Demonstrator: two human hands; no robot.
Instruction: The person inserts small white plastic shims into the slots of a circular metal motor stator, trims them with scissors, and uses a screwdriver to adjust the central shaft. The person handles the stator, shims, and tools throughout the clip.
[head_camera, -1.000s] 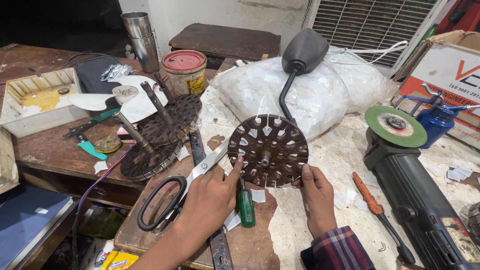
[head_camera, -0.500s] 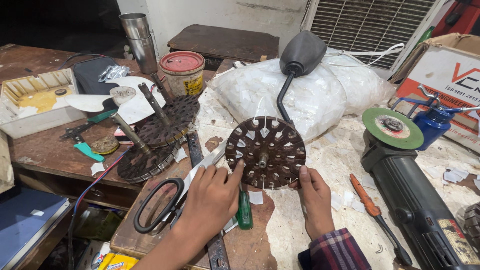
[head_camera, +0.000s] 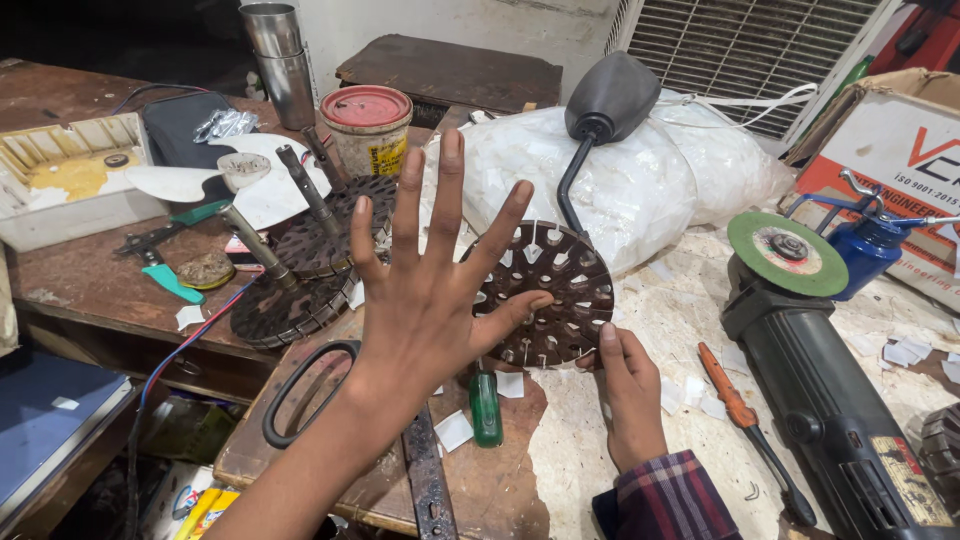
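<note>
Left hand raised and spread above a round slotted metal disc held on edge at the workbench

The left hand (head_camera: 430, 290) is lifted with all 5 fingers spread, palm away from the camera, thumb tip against the face of the slotted disc (head_camera: 555, 292). The right hand (head_camera: 630, 385) grips the disc's lower right rim. Black-handled scissors (head_camera: 300, 395) and a green-handled screwdriver (head_camera: 486, 405) lie below the left hand. 2 similar discs with shafts (head_camera: 300, 270) lie to the left, behind them a red-lidded tin (head_camera: 367, 125). An angle grinder (head_camera: 820, 370) with a green wheel and an orange-handled screwdriver (head_camera: 745, 425) lie to the right
</note>
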